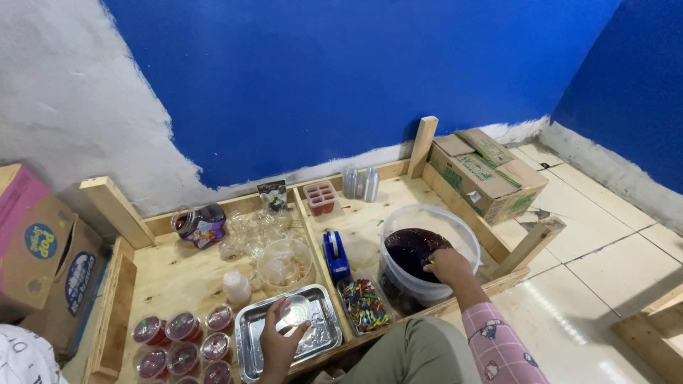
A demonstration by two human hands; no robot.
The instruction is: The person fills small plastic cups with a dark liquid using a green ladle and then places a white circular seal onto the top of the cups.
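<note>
- left hand (276, 343), nearest, pinches a small clear cup (294, 310) by its rim, over the steel tray (250, 348), likely so drips land there.
- right hand (448, 265) reaches into the white bucket (455, 226) of dark liquid (409, 249); fingers curled, whether they hold anything i cannot tell.
- sealed red cups (183, 327) sit grouped left of the tray.
</note>
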